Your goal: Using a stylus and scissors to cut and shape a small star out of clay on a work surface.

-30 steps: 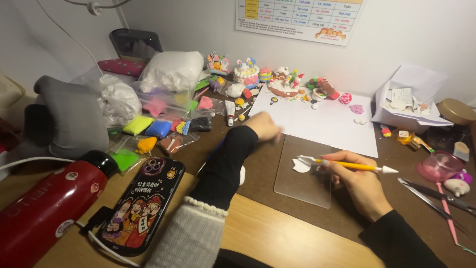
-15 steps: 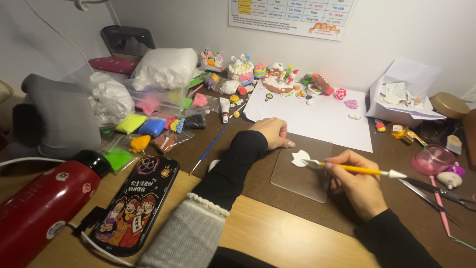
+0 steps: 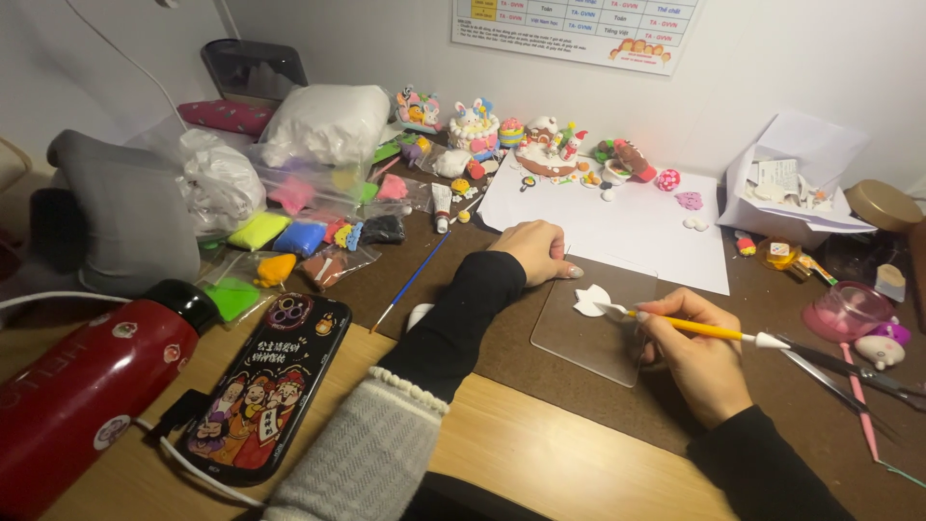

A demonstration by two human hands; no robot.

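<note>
My right hand (image 3: 696,355) grips a yellow sculpting tool (image 3: 709,330) with white tips, whose left tip touches a small white clay piece (image 3: 589,301). That piece lies on a clear plastic sheet (image 3: 593,333) on the brown mat. My left hand (image 3: 533,251) rests fist-like, fingers curled, on the mat at the far left corner of the sheet, holding nothing I can see. Both arms wear dark sleeves, the left with a grey knitted cuff.
Behind lies white paper (image 3: 632,227) with small clay figures (image 3: 540,154) along its far edge. Bags of coloured clay (image 3: 289,236), a thin paintbrush (image 3: 410,283), a phone (image 3: 260,386) and a red bottle (image 3: 82,391) are left. Scissors (image 3: 849,371), a pink dish (image 3: 847,311) and a paper box (image 3: 786,188) are right.
My left hand drew back from the clay figures to the sheet's corner and settled there. The right hand and tool stayed at the white clay piece.
</note>
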